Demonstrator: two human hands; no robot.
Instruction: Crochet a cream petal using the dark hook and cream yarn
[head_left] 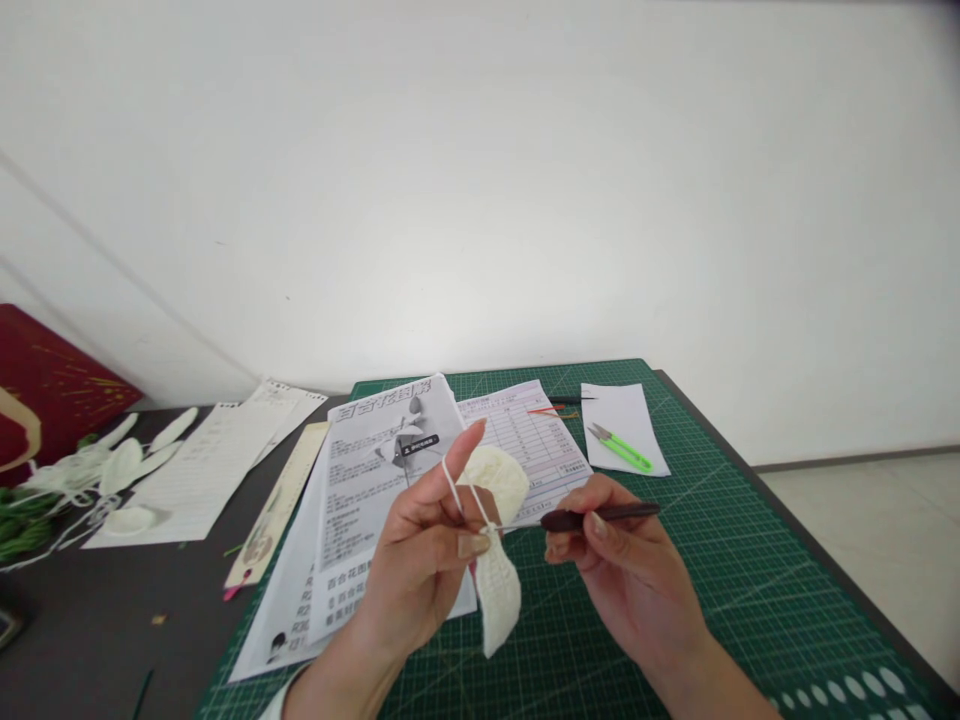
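My left hand [427, 550] pinches a white crocheted piece [498, 595] at its top edge, and the piece hangs down below the fingers. White yarn [453, 480] loops over the raised left index finger and runs down to the work. In my right hand [626, 570] is a crochet hook with a dark brown handle [600, 515], held level, its thin metal shaft reaching left to the top of the piece. The hook's tip is hidden at the stitches. Behind the left fingers shows a round cream yarn ball [496, 482].
Printed pattern sheets [352, 540] and a form [529, 430] lie on the green cutting mat [750, 600]. Green thread snips [622, 448] rest on white paper [611, 405]. To the left are a bookmark [277, 500], lined paper [191, 480], white crocheted petals [124, 465] and green yarn [26, 525].
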